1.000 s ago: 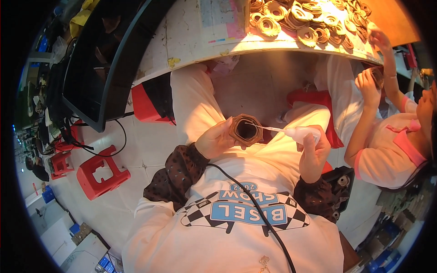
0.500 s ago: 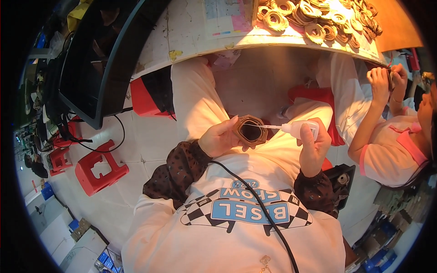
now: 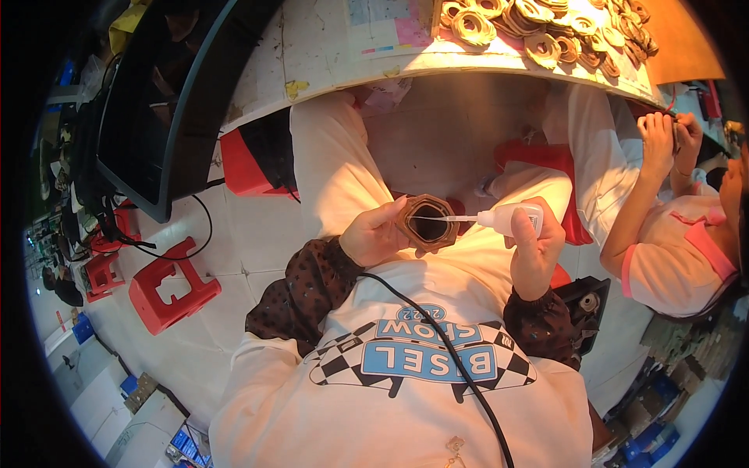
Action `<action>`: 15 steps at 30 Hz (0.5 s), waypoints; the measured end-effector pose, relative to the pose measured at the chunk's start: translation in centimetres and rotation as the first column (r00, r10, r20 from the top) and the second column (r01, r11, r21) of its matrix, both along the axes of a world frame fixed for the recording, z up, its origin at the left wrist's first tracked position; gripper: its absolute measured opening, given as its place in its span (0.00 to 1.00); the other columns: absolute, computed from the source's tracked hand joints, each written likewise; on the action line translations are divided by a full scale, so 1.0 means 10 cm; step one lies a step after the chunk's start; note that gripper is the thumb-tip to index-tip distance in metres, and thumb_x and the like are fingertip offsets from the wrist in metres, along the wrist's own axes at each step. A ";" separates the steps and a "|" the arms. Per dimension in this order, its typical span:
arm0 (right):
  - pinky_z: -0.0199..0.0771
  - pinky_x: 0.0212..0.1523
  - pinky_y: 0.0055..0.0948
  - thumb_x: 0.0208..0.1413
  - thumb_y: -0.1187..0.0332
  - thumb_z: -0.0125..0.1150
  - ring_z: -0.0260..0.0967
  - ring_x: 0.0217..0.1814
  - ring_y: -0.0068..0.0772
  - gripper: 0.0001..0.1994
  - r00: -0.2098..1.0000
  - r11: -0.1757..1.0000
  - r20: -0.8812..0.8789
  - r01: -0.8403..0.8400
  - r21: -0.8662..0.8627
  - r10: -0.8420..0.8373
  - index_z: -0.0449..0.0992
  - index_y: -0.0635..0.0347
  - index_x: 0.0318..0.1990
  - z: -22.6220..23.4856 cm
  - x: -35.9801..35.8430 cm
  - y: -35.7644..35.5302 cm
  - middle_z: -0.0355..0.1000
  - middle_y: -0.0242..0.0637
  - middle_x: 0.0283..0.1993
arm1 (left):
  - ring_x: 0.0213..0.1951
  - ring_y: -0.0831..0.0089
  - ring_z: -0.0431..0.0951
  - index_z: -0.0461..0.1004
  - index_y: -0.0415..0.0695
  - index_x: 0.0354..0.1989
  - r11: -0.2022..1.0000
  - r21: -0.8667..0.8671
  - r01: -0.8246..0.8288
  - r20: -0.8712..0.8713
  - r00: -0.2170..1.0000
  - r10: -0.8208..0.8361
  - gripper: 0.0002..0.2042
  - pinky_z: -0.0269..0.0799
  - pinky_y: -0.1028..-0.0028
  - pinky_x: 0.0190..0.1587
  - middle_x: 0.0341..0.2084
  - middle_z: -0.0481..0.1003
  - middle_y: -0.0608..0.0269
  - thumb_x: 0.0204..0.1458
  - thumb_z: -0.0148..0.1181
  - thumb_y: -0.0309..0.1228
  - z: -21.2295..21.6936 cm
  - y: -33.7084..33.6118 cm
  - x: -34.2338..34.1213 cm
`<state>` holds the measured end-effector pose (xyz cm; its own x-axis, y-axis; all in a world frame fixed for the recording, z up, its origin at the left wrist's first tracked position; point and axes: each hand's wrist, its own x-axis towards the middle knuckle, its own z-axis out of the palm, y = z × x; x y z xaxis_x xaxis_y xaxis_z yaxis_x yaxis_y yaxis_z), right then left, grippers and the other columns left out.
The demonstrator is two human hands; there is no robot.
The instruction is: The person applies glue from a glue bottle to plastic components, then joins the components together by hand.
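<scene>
Matt brown wound-paper ring, translucent smooth plastic glue bottle, glossy red plastic stool, scuffed white tabletop

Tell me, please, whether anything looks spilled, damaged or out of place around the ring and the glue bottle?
Nothing stands out. The left hand holds the brown ring intact, and the right hand aims the white bottle nozzle at its rim; no drips show.

Browns, whites and reds around a brown ring

The ring is tan-brown with a dark centre; the squeeze bottle at its 3 o'clock is white. Sleeves are dark brown, dotted. The apron is white with a black-and-white chequered, blue-panelled print. At 9 o'clock, a red stool; at 12 o'clock, a white table carries tan rings.
</scene>
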<state>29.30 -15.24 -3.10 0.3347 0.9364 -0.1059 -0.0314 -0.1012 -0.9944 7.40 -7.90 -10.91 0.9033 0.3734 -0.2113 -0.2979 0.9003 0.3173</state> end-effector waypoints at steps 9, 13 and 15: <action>0.54 0.24 0.16 0.60 0.63 0.53 0.57 0.24 0.14 0.12 0.999 0.999 0.039 -0.033 -0.023 0.034 0.70 0.64 0.33 0.00 -0.01 0.00 0.69 0.31 0.27 | 0.41 0.61 0.70 0.61 0.41 0.59 0.996 0.083 0.036 -0.042 0.999 -0.032 0.29 0.65 0.68 0.42 0.46 0.70 0.51 0.62 0.31 0.52 -0.01 0.00 0.00; 0.53 0.24 0.16 0.61 0.65 0.52 0.55 0.24 0.13 0.10 0.999 0.999 0.018 -0.034 -0.032 0.034 0.69 0.63 0.32 -0.01 -0.02 -0.01 0.67 0.29 0.25 | 0.41 0.62 0.71 0.61 0.40 0.58 0.999 0.049 0.019 0.026 0.999 -0.021 0.27 0.66 0.68 0.41 0.45 0.71 0.52 0.63 0.32 0.50 -0.03 0.00 0.01; 0.53 0.25 0.16 0.61 0.65 0.52 0.55 0.24 0.13 0.10 0.999 0.999 0.020 -0.033 -0.031 0.033 0.69 0.63 0.32 -0.01 -0.02 -0.01 0.66 0.28 0.25 | 0.42 0.63 0.73 0.62 0.39 0.58 1.000 0.017 0.007 0.062 0.998 -0.008 0.26 0.68 0.69 0.41 0.45 0.73 0.54 0.64 0.33 0.48 -0.04 0.00 0.01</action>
